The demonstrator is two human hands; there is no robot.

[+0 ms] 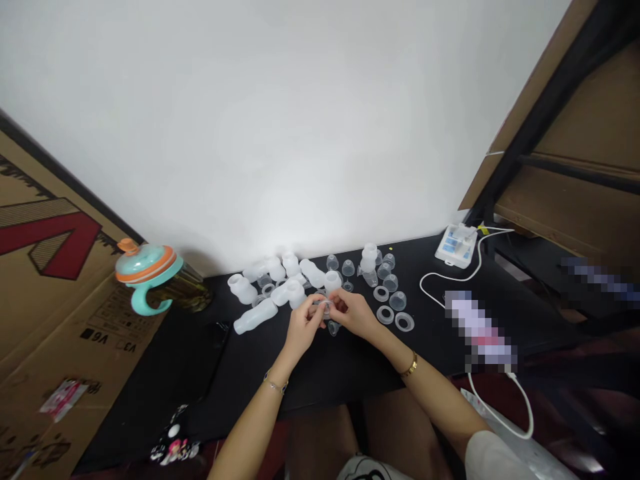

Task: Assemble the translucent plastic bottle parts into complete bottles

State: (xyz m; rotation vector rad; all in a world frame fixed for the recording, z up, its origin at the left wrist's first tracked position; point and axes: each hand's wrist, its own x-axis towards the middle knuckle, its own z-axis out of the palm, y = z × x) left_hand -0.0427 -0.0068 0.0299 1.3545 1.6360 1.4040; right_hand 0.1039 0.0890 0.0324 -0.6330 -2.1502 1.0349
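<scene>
In front of the white bottles, my left hand and my right hand meet with fingers closed on a small clear bottle ring. Fingers partly cover it, and whether a second piece sits inside it is too small to tell. Just below lies a small clear dome-shaped piece. A white bottle stands right behind my fingers. To the right of my right hand lie several loose clear rings and clear dome caps.
More white bottles, one lying down, spread to the left on the black table. A lidded drink jug stands far left by a cardboard box. A white power strip with a cable and a pixelated object lie right.
</scene>
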